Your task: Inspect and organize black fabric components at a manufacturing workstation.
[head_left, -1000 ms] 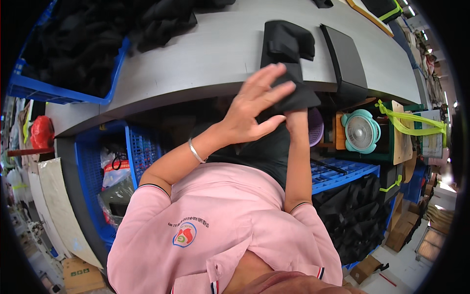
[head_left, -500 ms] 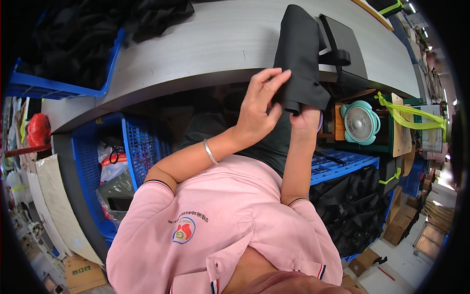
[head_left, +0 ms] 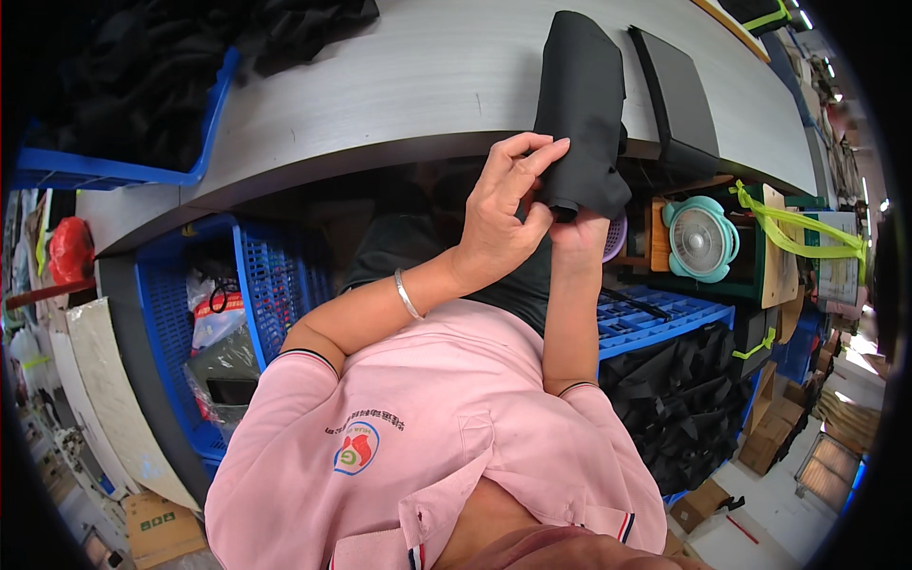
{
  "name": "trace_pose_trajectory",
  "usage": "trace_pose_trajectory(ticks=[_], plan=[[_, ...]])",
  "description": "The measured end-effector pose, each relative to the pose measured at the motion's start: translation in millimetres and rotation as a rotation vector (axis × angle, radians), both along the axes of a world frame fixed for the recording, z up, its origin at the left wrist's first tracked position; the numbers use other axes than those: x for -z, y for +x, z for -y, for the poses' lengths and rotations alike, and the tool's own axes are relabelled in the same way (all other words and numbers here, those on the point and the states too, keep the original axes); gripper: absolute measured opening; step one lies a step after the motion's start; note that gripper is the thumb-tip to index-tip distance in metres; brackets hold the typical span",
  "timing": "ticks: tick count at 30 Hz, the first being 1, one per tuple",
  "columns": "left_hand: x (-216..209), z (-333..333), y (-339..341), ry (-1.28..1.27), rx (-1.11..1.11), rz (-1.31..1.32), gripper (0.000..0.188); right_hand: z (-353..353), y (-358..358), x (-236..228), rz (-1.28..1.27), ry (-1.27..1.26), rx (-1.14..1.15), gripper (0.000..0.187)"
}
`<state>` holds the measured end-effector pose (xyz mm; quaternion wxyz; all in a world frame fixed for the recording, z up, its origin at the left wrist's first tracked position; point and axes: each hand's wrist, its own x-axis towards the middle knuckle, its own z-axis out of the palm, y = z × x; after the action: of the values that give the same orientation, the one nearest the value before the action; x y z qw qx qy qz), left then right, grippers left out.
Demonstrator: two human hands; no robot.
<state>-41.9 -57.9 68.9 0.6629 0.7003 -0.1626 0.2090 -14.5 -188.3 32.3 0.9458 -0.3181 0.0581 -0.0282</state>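
We find the black fabric piece (head_left: 581,104) in hand at the near edge of the grey table (head_left: 408,85), upright in view, a curled layer showing at its lower end. The left hand (head_left: 508,204) has its fingers part-bent, thumb apart from forefinger, at the piece's left edge; we cannot tell whether they pinch it. The right hand (head_left: 579,233) is at the lower end, its fingers hidden, their closure undetermined. We judge work on this piece partway: formed into a long shape, not yet set down. Loose black cloth (head_left: 123,85) remains heaped in the upper-left blue crate (head_left: 123,171).
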Motion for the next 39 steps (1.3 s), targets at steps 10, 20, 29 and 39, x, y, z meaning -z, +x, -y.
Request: trace_pose_trajectory(ticks=[10,20,29,39], plan=[[3,-4,-1,0.039,-0.004,0.025,0.069,-14,0,-7,-0.009,-0.022,0.066,0.038],[5,-17,-7,-0.051,0.016,0.010,0.059,-18,3,7,0.167,-0.238,0.150,0.039],[62,-35,23,-0.265,-0.099,-0.497,0.038,2,30,12,0.062,-0.375,-0.236,0.031],[85,3,19,-0.626,0.349,-0.718,0.025,-33,23,26,0.232,-2.113,0.428,0.024]])
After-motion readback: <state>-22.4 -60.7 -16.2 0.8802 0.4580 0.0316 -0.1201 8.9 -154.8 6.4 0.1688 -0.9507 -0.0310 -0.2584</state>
